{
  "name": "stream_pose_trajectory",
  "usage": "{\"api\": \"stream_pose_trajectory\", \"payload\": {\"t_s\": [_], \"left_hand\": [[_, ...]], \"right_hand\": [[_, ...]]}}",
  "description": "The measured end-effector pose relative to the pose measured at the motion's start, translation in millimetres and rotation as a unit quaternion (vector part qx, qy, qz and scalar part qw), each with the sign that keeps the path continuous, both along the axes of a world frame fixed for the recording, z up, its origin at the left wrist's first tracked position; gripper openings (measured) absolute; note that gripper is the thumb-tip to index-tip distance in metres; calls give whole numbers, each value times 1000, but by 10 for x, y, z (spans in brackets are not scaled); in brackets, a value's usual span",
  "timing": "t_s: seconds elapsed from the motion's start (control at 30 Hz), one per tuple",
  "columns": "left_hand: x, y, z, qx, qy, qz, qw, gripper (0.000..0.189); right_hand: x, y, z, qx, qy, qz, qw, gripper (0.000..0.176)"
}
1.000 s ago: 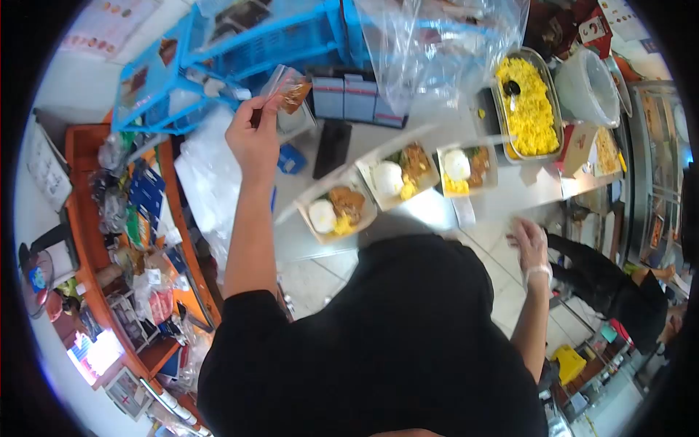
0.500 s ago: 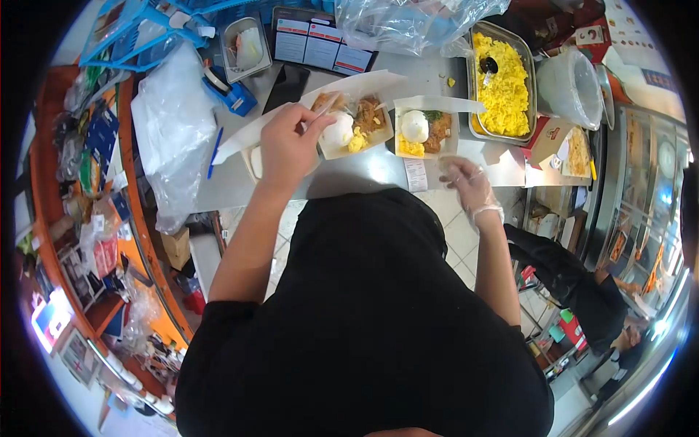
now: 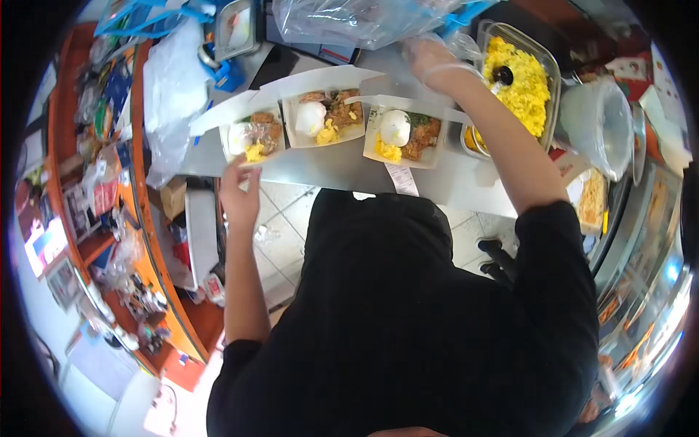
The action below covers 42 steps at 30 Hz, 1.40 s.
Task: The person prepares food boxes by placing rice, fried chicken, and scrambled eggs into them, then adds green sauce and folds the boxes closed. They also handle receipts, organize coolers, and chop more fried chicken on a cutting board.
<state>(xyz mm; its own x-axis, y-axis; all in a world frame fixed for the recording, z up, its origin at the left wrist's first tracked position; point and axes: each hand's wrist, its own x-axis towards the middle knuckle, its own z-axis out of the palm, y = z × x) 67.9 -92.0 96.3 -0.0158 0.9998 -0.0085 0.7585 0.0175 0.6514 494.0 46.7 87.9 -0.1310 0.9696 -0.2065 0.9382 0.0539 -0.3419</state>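
Observation:
Three open paper boxes stand in a row on the metal counter: a left box (image 3: 280, 148), a middle box (image 3: 355, 138) and a right box (image 3: 429, 159). Each holds a white rounded mound, browned pieces and yellow bits. Something clear and shiny lies over the food in the left box. My left hand (image 3: 239, 193) is bare, at that box's front edge, its thumb and fingers apart. Wearing a clear glove, my right hand (image 3: 431, 62) reaches over the counter to the clear plastic bag (image 3: 328, 25); its fingertips are blurred and partly hidden there.
A metal tray (image 3: 555, 87) of yellow shredded food, with a black-handled utensil (image 3: 502, 75), stands right of the boxes. Beyond it is a clear tub (image 3: 597, 124). A paper slip (image 3: 402, 179) lies at the counter's front edge. A small metal container (image 3: 237, 29) and dark phone (image 3: 275, 73) sit back left.
My left hand has moved left and down, uncovering the left box. My right hand has swung from the front edge up to the plastic bag. The view has shifted.

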Motion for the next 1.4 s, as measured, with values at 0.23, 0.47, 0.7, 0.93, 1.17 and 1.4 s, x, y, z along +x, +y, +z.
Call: {"api": "stream_pose_trajectory", "payload": {"t_s": [0.23, 0.47, 0.7, 0.93, 1.17, 1.4], "left_hand": [[-58, -2469, -234, -352, 76, 181, 915, 36], [-72, -6660, -1274, -655, 125, 252, 701, 50], [516, -5839, -601, -742, -133, 352, 556, 50], [-403, -4049, -874, -365, 87, 270, 887, 35], [-1417, -2812, -1226, -279, -53, 221, 933, 34], [-3071, -3201, -2862, -449, 22, -100, 887, 29]], "right_hand": [[-164, 1217, -956, 3, -51, 93, 994, 34], [-91, 1662, -1533, -56, -41, -44, 997, 31], [78, 1660, -1757, -95, 349, -289, 886, 27], [246, 1566, -1660, -89, 653, -379, 650, 24], [115, 726, -787, 5, 733, -418, 536, 20], [-68, -1422, 1109, 213, 698, -360, 581, 19]]}}
